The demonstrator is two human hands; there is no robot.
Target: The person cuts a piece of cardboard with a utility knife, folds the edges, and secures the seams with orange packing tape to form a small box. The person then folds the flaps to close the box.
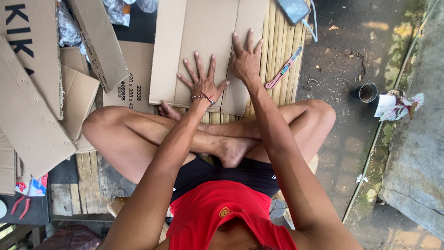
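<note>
I sit cross-legged on a bamboo-slat platform (282,41). A flat sheet of brown cardboard (203,32) with fold creases lies in front of my knees. My left hand (202,81), a bead bracelet on its wrist, is spread flat on the sheet's near edge. My right hand (245,58) presses palm-down on the sheet's right flap, fingers apart. Neither hand holds anything. A pink-and-teal utility knife (283,69) lies on the slats just right of my right hand.
Several cardboard pieces (37,106) are piled at the left. A phone with a white cable (296,9) rests at the platform's far end. Red-handled pliers (21,204) lie at lower left. A dark cup (365,91) and crumpled wrapper (397,105) sit on the ground at right.
</note>
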